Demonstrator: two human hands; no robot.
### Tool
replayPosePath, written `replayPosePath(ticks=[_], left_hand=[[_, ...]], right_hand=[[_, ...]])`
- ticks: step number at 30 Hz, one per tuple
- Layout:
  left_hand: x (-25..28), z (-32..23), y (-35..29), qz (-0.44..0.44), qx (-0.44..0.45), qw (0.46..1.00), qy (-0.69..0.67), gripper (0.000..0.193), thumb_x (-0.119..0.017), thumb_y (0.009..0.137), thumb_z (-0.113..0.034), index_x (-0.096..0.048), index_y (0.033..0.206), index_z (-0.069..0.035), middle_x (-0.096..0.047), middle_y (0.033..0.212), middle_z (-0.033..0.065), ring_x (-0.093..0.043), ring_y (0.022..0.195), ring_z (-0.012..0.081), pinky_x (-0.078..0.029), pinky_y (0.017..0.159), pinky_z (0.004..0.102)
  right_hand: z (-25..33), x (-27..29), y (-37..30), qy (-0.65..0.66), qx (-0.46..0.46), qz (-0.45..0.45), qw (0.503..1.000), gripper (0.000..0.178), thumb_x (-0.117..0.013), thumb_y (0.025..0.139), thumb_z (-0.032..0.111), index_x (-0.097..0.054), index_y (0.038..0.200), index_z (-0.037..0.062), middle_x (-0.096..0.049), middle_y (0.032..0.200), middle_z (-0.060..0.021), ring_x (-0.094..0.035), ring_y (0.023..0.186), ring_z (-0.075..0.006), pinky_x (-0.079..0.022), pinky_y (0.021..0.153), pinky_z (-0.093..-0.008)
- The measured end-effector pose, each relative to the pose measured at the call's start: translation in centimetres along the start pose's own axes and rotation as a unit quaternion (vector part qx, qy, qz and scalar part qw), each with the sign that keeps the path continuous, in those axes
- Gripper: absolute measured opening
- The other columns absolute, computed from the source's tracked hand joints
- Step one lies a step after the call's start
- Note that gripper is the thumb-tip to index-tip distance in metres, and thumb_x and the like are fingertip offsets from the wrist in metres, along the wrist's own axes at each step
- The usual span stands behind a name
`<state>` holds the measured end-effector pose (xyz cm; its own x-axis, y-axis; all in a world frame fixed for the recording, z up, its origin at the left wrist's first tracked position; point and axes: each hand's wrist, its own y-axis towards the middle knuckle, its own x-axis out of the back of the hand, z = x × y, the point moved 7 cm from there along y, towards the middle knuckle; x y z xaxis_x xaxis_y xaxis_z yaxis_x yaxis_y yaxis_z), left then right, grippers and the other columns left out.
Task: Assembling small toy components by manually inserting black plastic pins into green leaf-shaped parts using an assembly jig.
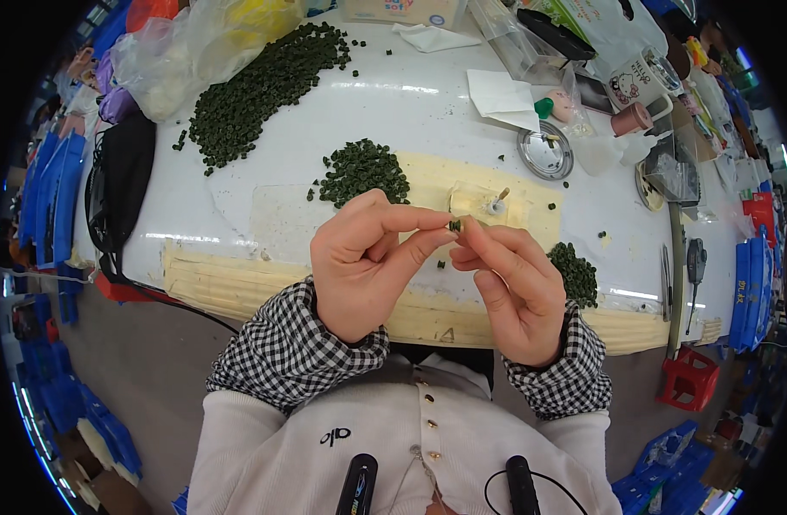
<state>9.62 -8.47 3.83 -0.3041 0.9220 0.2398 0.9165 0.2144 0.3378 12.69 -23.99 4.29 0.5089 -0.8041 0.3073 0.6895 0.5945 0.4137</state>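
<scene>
Between the thumb and forefinger of my left hand (359,257) is a small dark green piece (454,226), held over the table. My right hand (522,287) meets it from the other side, its forefinger tip against the piece and its other fingers curled. Just behind my fingers, a pale yellow block (475,204) with a short stub standing up from it rests on a cream sheet (428,172). A heap of similar dark green pieces (363,172) lies beyond my left hand. Beside my right wrist is a smaller pile of them (574,275).
A large heap of dark green pieces (256,94) spreads at the far left by plastic bags (174,69). At the right are a round metal dish (545,150), a spool (631,119) and a white mug (638,81). Cream padding (239,279) lines the near edge.
</scene>
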Motion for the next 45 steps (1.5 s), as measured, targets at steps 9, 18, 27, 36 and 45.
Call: replayPosePath(ticks=[9,18,27,36,45], left_hand=[[-0.1,-0.6,0.2,0.004,-0.041,0.998,0.038,0.02,-0.073,0.075,0.005,-0.07,0.093,-0.003,-0.041,0.064,-0.0041,-0.034,0.058,0.0052,-0.029,0.053,0.02],[-0.2,-0.8,0.4,0.025,-0.054,0.997,0.042,0.02,-0.073,0.073,0.005,-0.071,0.092,-0.002,-0.043,0.06,-0.0026,-0.036,0.056,0.0068,-0.029,0.051,0.0218],[0.0,-0.8,0.5,0.026,-0.053,0.997,0.052,0.019,-0.074,0.073,0.004,-0.071,0.091,-0.003,-0.04,0.06,-0.0033,-0.034,0.055,0.0065,-0.027,0.05,0.022],[0.0,-0.6,0.5,0.022,-0.034,0.999,0.037,0.02,-0.075,0.072,0.003,-0.071,0.091,-0.002,-0.034,0.061,-0.0045,-0.031,0.054,0.0053,-0.026,0.05,0.0218],[0.0,-0.3,0.4,0.018,-0.02,0.999,0.041,0.018,-0.075,0.073,0.003,-0.071,0.09,-0.002,-0.033,0.061,-0.0048,-0.031,0.054,0.005,-0.025,0.05,0.0218]], right_hand=[[-0.1,0.2,0.0,-0.02,0.001,0.0,1.0,0.037,-0.054,0.088,-0.007,-0.058,0.124,0.0005,-0.06,0.107,-0.0127,-0.063,0.09,-0.0193,-0.051,0.079,-0.0262],[-0.6,0.5,0.0,-0.044,0.016,0.037,0.998,0.038,-0.054,0.086,-0.008,-0.06,0.122,0.0012,-0.061,0.106,-0.0132,-0.063,0.089,-0.0215,-0.05,0.078,-0.0264],[-0.4,0.4,0.1,-0.06,0.012,0.037,0.997,0.037,-0.055,0.086,-0.008,-0.06,0.122,0.0016,-0.062,0.107,-0.0138,-0.063,0.087,-0.0214,-0.051,0.076,-0.0266],[0.3,3.9,0.8,-0.101,0.003,-0.111,0.989,0.028,-0.063,0.083,-0.003,-0.064,0.111,-0.0006,-0.062,0.092,-0.0102,-0.059,0.075,-0.0147,-0.048,0.066,-0.0235],[-1.4,5.0,3.9,-0.297,-0.029,-0.048,0.953,0.016,-0.07,0.078,0.008,-0.066,0.092,0.0023,-0.058,0.071,-0.0069,-0.056,0.065,-0.019,-0.044,0.057,-0.0289]])
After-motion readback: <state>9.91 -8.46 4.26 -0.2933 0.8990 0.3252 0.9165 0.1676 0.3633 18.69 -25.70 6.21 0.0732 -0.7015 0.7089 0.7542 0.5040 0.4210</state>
